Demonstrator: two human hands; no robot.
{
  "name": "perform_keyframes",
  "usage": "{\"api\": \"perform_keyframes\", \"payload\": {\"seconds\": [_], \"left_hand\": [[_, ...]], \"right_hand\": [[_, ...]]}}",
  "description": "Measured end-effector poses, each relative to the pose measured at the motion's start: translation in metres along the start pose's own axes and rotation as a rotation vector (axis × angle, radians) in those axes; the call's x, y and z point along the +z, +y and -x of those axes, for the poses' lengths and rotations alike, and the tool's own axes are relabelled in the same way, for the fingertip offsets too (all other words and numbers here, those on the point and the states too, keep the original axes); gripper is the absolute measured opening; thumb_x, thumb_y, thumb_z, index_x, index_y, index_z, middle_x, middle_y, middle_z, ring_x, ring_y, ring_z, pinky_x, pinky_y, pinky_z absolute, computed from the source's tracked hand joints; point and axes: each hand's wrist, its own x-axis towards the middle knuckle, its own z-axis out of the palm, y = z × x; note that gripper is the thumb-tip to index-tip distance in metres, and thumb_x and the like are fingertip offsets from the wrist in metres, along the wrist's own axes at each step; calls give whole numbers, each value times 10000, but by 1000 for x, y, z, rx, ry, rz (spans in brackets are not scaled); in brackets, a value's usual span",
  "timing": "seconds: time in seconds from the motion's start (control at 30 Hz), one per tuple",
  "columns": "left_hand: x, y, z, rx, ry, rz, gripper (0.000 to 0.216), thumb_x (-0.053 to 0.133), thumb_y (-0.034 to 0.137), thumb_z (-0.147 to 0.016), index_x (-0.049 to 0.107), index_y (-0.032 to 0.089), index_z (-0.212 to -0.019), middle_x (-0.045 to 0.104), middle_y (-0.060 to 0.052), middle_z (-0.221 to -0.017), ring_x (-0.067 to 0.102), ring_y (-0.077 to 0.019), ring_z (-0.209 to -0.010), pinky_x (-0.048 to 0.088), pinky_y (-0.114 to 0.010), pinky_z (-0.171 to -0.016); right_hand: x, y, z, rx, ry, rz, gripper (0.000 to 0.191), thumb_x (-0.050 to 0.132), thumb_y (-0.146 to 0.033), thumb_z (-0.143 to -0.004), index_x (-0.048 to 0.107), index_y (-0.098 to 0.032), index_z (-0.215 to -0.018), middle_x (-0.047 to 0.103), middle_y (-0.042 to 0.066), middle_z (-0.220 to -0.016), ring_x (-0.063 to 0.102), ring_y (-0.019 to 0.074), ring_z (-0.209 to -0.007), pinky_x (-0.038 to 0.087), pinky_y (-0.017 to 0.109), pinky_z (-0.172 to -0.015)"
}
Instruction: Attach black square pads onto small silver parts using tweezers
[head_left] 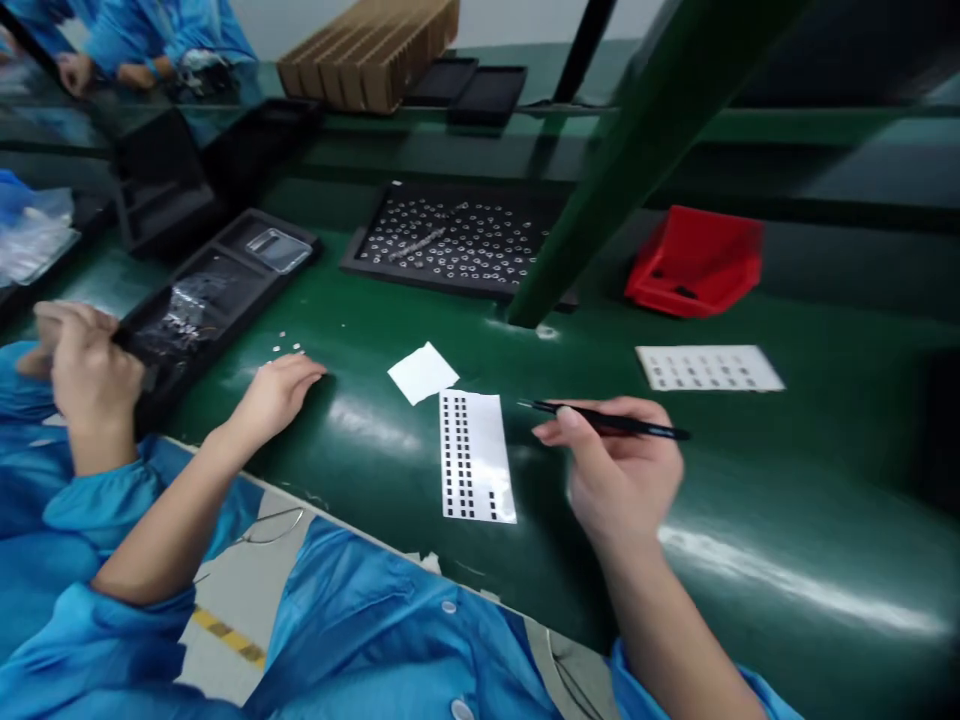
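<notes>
Black tweezers [622,421] lie across my right hand [626,470], gripped between thumb and fingers. Their thin tips point left, over the right side of a white sheet [487,440] that carries rows of small black squares. My left hand [279,398] rests low over the green table with its fingers drawn together; whether something tiny is between them is hidden. Several small white pieces [297,347] lie just beyond that hand. A blank white paper square [423,372] touches the top left corner of the sheet.
A green post [600,190] rises from the green table [360,560]. Behind stands a black tray [450,235] of small rings. To the right are a red bin [697,262] and a white card [709,368]. At left, a co-worker's hands [94,375] are beside a black tray [225,270].
</notes>
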Motion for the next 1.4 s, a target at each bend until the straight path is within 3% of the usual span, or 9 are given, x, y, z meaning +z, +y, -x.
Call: {"api": "perform_keyframes", "payload": {"seconds": [0.17, 0.43, 0.63, 0.83, 0.93, 1.07, 1.17, 1.23, 1.4], "left_hand": [[-17, -3, 2, -80, 46, -10, 306, 578, 372, -1044, 802, 165, -1068, 810, -124, -1050, 713, -283, -1026, 550, -412, -978], [-6, 6, -1, -71, -163, -38, 212, 633, 346, -998, 782, 195, -991, 762, -107, -1039, 654, -284, -1009, 484, -463, -1043], [-6, 14, -18, -36, -255, 29, 172, 591, 271, -924, 746, 203, -896, 745, -102, -967, 682, -280, -957, 535, -420, -950], [-7, 23, -25, 47, -372, 180, 195, 613, 344, -855, 758, 229, -796, 768, -42, -870, 701, -214, -772, 525, -314, -742], [-4, 44, -25, 114, -377, 236, 240, 596, 368, -898, 777, 222, -836, 778, -43, -879, 707, -207, -774, 528, -308, -725], [12, 102, -15, 201, -283, 401, 260, 586, 323, -1036, 813, 204, -1079, 803, -78, -1045, 747, -216, -916, 587, -334, -824], [37, 150, -1, 397, -221, 523, 268, 541, 224, -1088, 806, 198, -1067, 803, -91, -1067, 736, -223, -1014, 608, -362, -897], [55, 172, 9, 538, -197, 477, 295, 508, 165, -1090, 801, 188, -1059, 807, -104, -1157, 718, -256, -1150, 608, -416, -987], [78, 186, 26, 699, -213, 240, 300, 507, 178, -1104, 803, 173, -1055, 791, -93, -1310, 641, -319, -1377, 570, -488, -1109]], "right_hand": [[-5, 3, 12, 10, 19, 77, 447, 1002, -360, -755, 610, -240, -932, 828, 4, -822, 782, 184, -560, 638, 263, -535], [-3, 12, 12, 60, -2, 106, 491, 994, -440, -750, 589, -242, -944, 813, 9, -804, 773, 184, -560, 619, 272, -533], [-5, 9, 16, 75, -12, 83, 487, 993, -411, -755, 576, -250, -949, 823, 1, -816, 778, 171, -570, 609, 242, -532], [-28, -4, 51, 260, -55, 124, 466, 974, -418, -791, 573, -255, -962, 841, 18, -850, 839, 199, -707, 639, 232, -594], [-41, -9, 68, 326, -85, 186, 433, 960, -418, -818, 589, -250, -966, 842, 33, -869, 851, 214, -748, 657, 254, -629], [-46, -9, 77, 386, -137, 243, 416, 953, -427, -829, 609, -247, -978, 838, 38, -857, 859, 233, -778, 670, 276, -645], [-44, -6, 77, 402, -161, 250, 426, 949, -450, -827, 602, -250, -971, 831, 34, -843, 859, 231, -776, 665, 266, -638], [-42, -4, 76, 405, -163, 260, 433, 946, -459, -828, 593, -254, -971, 819, 24, -816, 856, 232, -770, 666, 272, -641], [-42, -5, 76, 416, -163, 277, 435, 945, -458, -825, 589, -257, -972, 794, 6, -773, 858, 242, -772, 669, 278, -651]]}}
